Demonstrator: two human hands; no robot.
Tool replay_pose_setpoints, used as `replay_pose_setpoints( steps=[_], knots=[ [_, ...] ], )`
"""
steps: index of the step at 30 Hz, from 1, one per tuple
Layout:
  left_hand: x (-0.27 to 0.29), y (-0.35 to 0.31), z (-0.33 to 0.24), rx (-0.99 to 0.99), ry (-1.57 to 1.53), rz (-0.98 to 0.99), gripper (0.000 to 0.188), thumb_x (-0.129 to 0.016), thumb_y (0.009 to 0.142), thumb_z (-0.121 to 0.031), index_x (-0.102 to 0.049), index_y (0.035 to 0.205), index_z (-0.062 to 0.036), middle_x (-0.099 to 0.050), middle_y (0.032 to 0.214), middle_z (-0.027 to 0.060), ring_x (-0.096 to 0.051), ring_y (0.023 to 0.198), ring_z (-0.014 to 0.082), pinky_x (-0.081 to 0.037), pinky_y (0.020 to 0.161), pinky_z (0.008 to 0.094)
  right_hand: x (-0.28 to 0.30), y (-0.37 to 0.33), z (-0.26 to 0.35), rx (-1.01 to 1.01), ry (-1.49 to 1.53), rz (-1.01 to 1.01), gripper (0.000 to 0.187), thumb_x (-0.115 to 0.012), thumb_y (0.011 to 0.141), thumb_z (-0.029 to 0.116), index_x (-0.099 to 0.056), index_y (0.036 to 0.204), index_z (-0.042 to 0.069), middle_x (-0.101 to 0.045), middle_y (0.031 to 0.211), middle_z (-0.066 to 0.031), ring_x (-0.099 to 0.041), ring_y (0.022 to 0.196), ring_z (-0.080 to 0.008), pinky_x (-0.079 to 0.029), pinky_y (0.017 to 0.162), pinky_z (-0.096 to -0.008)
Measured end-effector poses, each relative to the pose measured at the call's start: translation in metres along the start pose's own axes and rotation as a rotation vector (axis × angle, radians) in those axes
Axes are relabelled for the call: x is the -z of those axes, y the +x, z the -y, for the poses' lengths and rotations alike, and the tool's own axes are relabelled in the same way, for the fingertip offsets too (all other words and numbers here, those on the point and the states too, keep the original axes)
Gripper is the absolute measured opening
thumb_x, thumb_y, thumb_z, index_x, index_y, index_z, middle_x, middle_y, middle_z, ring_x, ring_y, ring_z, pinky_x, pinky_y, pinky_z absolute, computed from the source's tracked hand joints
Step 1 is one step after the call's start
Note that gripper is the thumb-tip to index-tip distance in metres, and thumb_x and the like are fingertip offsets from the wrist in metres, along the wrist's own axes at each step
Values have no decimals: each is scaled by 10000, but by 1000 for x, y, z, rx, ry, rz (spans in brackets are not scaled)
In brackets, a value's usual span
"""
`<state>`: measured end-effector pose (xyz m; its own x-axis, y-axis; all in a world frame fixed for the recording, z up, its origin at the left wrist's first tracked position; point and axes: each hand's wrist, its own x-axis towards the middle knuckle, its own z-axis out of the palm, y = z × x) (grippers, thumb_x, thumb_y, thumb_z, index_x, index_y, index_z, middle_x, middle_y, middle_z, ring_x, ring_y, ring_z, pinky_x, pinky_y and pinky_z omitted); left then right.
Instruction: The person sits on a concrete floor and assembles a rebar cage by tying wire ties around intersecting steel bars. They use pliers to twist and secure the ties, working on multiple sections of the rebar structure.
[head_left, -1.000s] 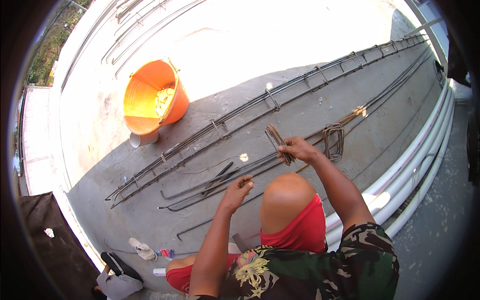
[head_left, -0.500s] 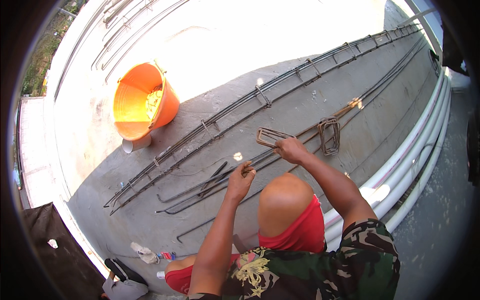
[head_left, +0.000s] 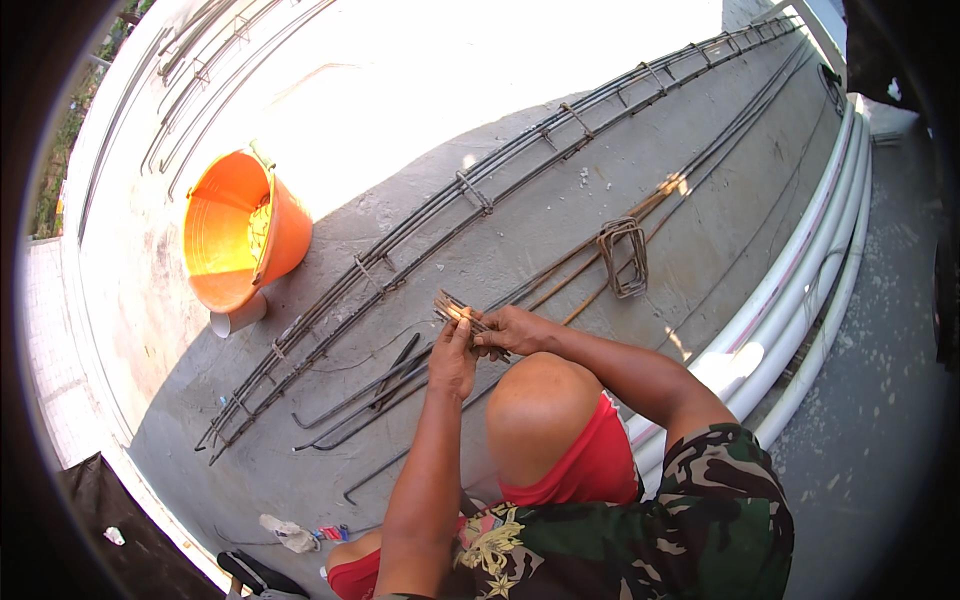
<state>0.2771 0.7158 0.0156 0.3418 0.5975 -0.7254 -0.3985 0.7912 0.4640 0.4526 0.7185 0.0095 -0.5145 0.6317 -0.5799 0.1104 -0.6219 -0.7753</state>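
Note:
A small bundle of bent steel stirrups (head_left: 450, 304) is gripped between both hands over the rebar, seen nearly edge-on. My left hand (head_left: 453, 362) closes round its near side, thumb on top. From the right, my right hand (head_left: 508, 331) pinches the same bundle, its fingers touching those of my left. Beneath the hands lie several long rebars (head_left: 360, 398) with hooked ends. Another stack of rectangular stirrups (head_left: 624, 258) hangs round the long bars to the right of my hands.
Beyond my hands a long tied rebar cage (head_left: 480, 195) runs diagonally across the concrete floor. An orange bucket (head_left: 290, 235) with something yellow inside stands at the left, a white pipe piece (head_left: 240, 316) beside it. Thick white pipes (head_left: 790, 310) curve along the right. More bars lie far left.
My right hand has brought the stirrups leftward to my left hand, which has closed on them too. The bundle has turned edge-on. The whole view has shifted slightly.

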Motion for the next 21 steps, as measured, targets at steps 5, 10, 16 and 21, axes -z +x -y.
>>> replay_pose_setpoints(
  steps=[5,10,16,21],
  knots=[
    [-2,-3,9,-28,-26,-19,226,-561,957,-211,-523,1141,-86,-618,1086,76,-591,958,204,-501,820,385,0,-10,-1,87,-282,-79,275,-634,912,269,-659,974,2,-654,776,-54,-595,701,-115,-488,660,-292],
    [-7,-25,-6,-9,-120,-124,131,-535,966,-140,-553,1051,-43,-646,1004,94,-631,926,207,-536,820,364,29,-43,11,62,-187,-635,448,-649,855,434,-655,869,-13,-651,739,-129,-616,687,-193,-476,652,-333],
    [11,-32,-12,-90,22,-90,132,-550,956,-130,-547,1044,-30,-647,892,88,-645,904,219,-559,785,375,113,-82,-69,-199,-594,-1242,408,-688,823,322,-582,1080,24,-624,1039,-156,-593,993,-295,-469,843,-402],
    [33,-48,-20,-58,102,-172,152,-554,943,-93,-528,1075,-22,-633,941,114,-643,911,241,-564,760,391,127,-68,-70,-397,-645,-1368,574,-741,769,301,-489,1220,51,-545,1202,-165,-500,1163,-325,-428,943,-454]
  ],
)
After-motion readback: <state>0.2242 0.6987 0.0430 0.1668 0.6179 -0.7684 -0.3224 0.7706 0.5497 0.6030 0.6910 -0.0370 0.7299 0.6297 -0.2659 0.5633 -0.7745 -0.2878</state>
